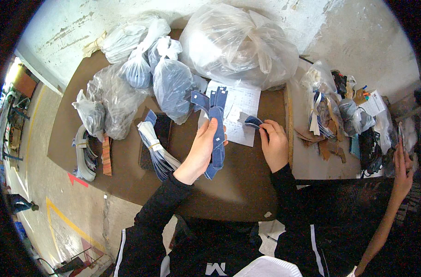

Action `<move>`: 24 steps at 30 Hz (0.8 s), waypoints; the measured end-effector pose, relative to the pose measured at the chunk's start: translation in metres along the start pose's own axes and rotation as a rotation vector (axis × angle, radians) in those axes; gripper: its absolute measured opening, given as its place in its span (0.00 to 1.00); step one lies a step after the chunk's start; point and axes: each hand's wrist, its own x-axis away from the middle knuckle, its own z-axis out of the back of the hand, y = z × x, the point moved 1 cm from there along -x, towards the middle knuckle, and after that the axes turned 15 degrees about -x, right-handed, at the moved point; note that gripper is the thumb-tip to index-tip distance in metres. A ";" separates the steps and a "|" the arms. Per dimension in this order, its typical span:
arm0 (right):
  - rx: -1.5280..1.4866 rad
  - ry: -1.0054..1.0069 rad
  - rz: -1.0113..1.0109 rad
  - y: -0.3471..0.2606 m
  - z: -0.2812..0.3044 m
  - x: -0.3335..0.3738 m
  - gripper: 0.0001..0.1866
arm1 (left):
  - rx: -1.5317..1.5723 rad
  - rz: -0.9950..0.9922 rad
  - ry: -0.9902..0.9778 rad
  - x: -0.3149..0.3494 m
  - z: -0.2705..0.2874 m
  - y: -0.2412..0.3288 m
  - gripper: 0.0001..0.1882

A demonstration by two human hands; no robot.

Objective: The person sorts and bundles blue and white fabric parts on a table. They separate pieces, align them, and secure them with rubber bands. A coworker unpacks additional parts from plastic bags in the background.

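Note:
My left hand (202,148) is wrapped round a bundle of dark blue denim strips (217,123), which stick out above and below the grip. Small pale marks dot several of the strips. To its right, my right hand (275,147) pinches the end of a single short, curved denim strip (253,121) between thumb and fingers, apart from the bundle. Under both lies a sheet of paper with handwriting (242,135). Beside my left wrist rests a tied bundle of pale and blue strips (155,147), partly over a dark flat object (163,127).
Clear plastic bags, including a big one (238,46) and a knotted one with blue contents (172,87), line the back of the brown table (233,196). At left lie a curved strip bundle (84,159) and an orange strip (107,156). A co-worker's hand (401,166) is far right, beside a cluttered side table (328,161).

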 end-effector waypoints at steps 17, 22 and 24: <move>0.106 -0.081 -0.187 -0.005 -0.003 -0.001 0.14 | -0.010 0.029 0.031 0.001 0.001 0.000 0.23; 0.146 -0.094 -0.163 0.003 -0.005 0.002 0.14 | -0.013 0.035 0.024 0.002 0.000 0.001 0.23; 0.153 -0.100 -0.129 0.005 -0.006 0.004 0.14 | -0.020 0.034 0.032 0.003 -0.001 0.003 0.23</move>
